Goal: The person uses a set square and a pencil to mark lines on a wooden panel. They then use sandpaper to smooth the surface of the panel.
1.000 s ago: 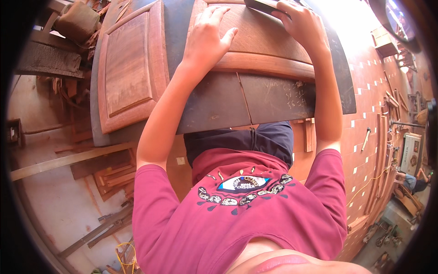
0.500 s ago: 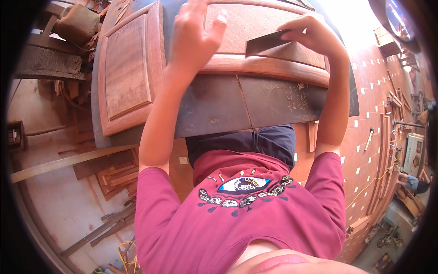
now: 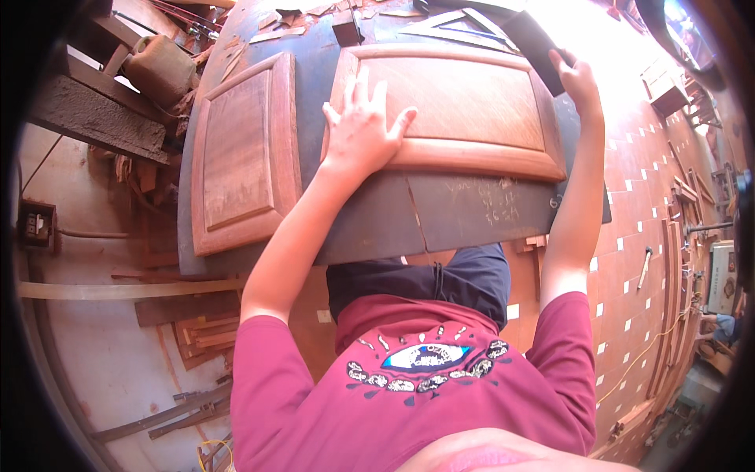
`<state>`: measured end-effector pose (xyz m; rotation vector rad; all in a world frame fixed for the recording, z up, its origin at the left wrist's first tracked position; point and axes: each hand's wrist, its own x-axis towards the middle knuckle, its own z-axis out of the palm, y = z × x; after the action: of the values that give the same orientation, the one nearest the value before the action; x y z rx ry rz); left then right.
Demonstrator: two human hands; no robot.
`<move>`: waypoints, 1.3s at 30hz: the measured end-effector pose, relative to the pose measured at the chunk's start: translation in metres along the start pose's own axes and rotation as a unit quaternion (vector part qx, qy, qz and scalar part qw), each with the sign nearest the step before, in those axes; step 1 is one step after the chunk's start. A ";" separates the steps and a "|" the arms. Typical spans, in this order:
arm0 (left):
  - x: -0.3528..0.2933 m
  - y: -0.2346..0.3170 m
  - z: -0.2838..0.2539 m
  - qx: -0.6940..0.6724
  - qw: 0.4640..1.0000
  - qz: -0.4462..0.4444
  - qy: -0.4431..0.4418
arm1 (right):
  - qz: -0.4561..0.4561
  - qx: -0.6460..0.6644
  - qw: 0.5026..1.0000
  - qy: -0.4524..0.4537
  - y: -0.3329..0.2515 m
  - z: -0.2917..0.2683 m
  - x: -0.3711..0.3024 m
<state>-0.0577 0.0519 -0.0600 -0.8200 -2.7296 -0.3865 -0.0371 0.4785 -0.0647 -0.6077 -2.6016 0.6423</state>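
Observation:
My left hand [image 3: 363, 134] lies with fingers spread on the left end of a wooden raised-panel door [image 3: 472, 94]. My right hand [image 3: 579, 81] is raised beyond the door's right end. Its fingers pinch a thin dark rectangular sheet, apparently sandpaper [image 3: 535, 47], whose lower part overlaps the door's far right corner in view. I cannot tell whether the sheet touches the wood. To the left, a second, smaller panel door [image 3: 242, 153] lies flat and untouched. Both doors rest on a dark tabletop [image 3: 370, 216] with chalk marks along its near edge.
Toward the table's far side are a small dark block [image 3: 346, 31], a pale triangular frame [image 3: 464, 30] and wood scraps [image 3: 279, 33]. A dusty jug [image 3: 161, 67] stands at upper left. A hammer [image 3: 645, 267] and wooden strips [image 3: 671, 291] lie on the tiled floor at right.
My left hand has come down and nearer, onto the door's left end. My right hand has moved right with the sandpaper, which has swung from lying crosswise to a steep slant.

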 end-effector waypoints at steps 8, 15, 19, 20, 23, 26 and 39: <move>-0.007 -0.004 0.002 -0.021 0.999 0.007 0.028 | -0.022 0.155 0.979 -0.133 0.034 0.043 0.038; -0.012 0.022 0.005 0.001 0.999 -0.011 0.049 | 0.033 0.153 0.974 -0.161 0.046 0.052 0.013; 0.011 0.005 0.007 -0.041 0.995 0.037 0.089 | 0.037 0.115 0.981 -0.152 0.058 0.026 0.005; 0.016 0.001 0.016 -0.046 0.993 0.042 0.097 | 0.037 0.098 0.983 -0.152 0.076 0.014 -0.006; 0.034 -0.008 0.032 -0.079 0.990 0.055 0.107 | 0.031 0.075 0.987 -0.136 0.099 -0.032 -0.055; 0.052 -0.008 0.033 -0.082 0.989 0.068 0.103 | 0.015 0.027 0.985 -0.172 0.038 -0.099 -0.151; 0.079 0.026 0.047 -0.047 0.968 0.159 0.190 | -0.317 -0.120 0.939 0.052 -0.040 -0.049 -0.138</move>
<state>-0.1151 0.1276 -0.0737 -1.0655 -2.1981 -0.5423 0.0872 0.3954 -0.0401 0.1478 -2.5712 0.0812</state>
